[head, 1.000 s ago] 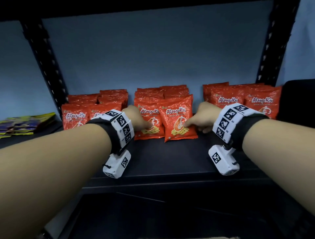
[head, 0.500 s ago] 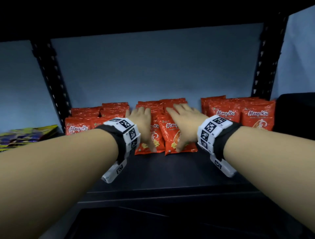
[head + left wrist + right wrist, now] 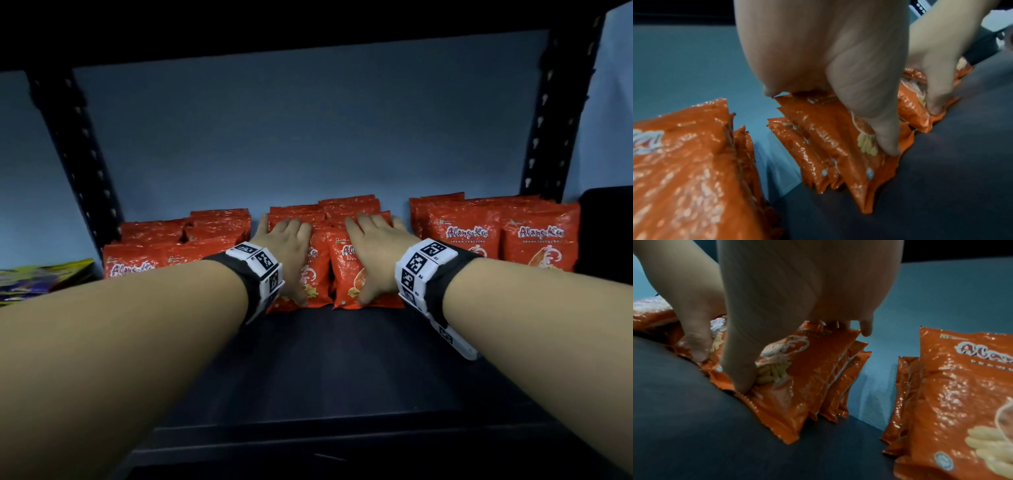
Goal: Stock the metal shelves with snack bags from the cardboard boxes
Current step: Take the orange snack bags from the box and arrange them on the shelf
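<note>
My left hand (image 3: 291, 250) and right hand (image 3: 373, 246) lie flat, fingers straight, each pressing the front red prawn cracker bag (image 3: 356, 274) of the two middle rows on the dark metal shelf (image 3: 342, 359). I grip nothing. If I push too hard, the slippery bags behind (image 3: 349, 205) could slide crooked or squash against the blue wall (image 3: 308, 130).

Both hands flat on the middle stack of red snack bags (image 3: 346, 274) on the shelf (image 3: 325, 359), left hand (image 3: 291, 253) beside right hand (image 3: 376, 250), fingers spread.
</note>
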Available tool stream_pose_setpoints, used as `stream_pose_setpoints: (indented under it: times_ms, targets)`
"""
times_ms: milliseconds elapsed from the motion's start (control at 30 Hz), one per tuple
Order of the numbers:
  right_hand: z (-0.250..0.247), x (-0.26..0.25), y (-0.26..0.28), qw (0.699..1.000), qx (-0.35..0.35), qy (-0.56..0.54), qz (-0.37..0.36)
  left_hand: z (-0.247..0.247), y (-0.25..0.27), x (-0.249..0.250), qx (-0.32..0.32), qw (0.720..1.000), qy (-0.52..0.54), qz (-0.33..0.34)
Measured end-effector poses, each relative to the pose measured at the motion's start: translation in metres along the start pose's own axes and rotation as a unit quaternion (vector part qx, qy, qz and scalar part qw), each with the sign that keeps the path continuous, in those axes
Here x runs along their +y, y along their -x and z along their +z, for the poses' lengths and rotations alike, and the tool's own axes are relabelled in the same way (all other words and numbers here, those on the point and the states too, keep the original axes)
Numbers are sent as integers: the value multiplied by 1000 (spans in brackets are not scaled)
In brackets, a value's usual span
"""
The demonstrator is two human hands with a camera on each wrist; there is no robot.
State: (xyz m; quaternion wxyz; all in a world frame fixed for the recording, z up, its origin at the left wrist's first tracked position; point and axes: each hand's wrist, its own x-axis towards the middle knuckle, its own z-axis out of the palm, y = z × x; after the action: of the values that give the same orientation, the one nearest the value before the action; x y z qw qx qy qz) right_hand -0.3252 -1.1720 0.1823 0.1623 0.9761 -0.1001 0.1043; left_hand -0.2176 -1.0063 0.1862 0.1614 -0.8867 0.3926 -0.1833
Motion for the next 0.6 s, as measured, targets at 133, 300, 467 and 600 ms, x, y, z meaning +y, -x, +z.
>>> stream_pose_setpoints:
  times_ms: [133, 300, 467, 600]
  targets:
    - [6, 3, -14, 1000, 3, 10, -7, 8, -15, 0, 12, 999, -36, -3]
    - [12, 6, -30, 1000, 1, 20, -8, 12, -29, -1, -3, 999, -48, -11]
    - [16, 5, -35, 999, 11, 38, -2, 14, -34, -1, -11, 998, -53, -12]
    - [14, 2, -31, 999, 13, 49, 14, 9, -31, 3, -1, 997, -70, -27]
